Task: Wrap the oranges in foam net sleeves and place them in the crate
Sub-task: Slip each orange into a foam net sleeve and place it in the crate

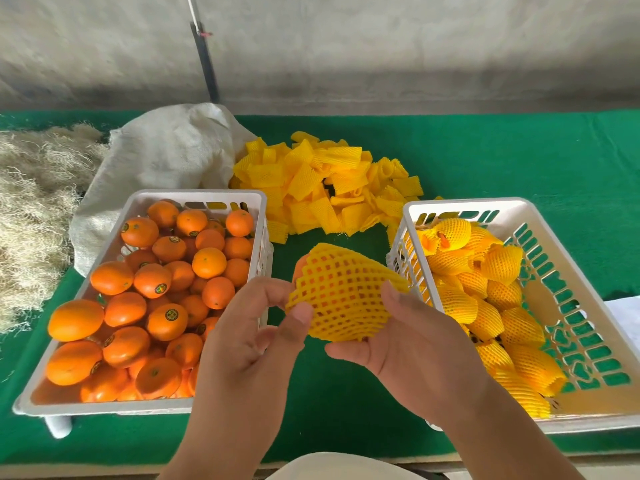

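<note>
Foam net sleeve (343, 292): yellow mesh, stretched wide over one orange (300, 268) between the two crates; only a sliver of fruit shows at the sleeve's upper left edge.
Left hand (256, 327): thumb tip presses the sleeve's lower left edge; the other fingers curl loosely beside it, and whether they pinch the net cannot be told.
Right hand (412, 337): its grip is closed round the sleeve, thumb on top at the right edge, fingers beneath.
Step in hand: sleeving, apparently near done, since the mesh covers nearly the whole fruit.
Next move: likely a last tug to seat the net, then a short carry right into the crate of wrapped fruit (588, 282), which calls for a free spot among the sleeved oranges (498, 292) already there.
Supply: bare oranges (152, 282) fill the left crate (194, 195); loose sleeves (332, 178) lie heaped behind.
Setting: green-covered surface (519, 161), with a white sack (166, 150) and pale straw-like fibre (34, 202) at far left.
</note>
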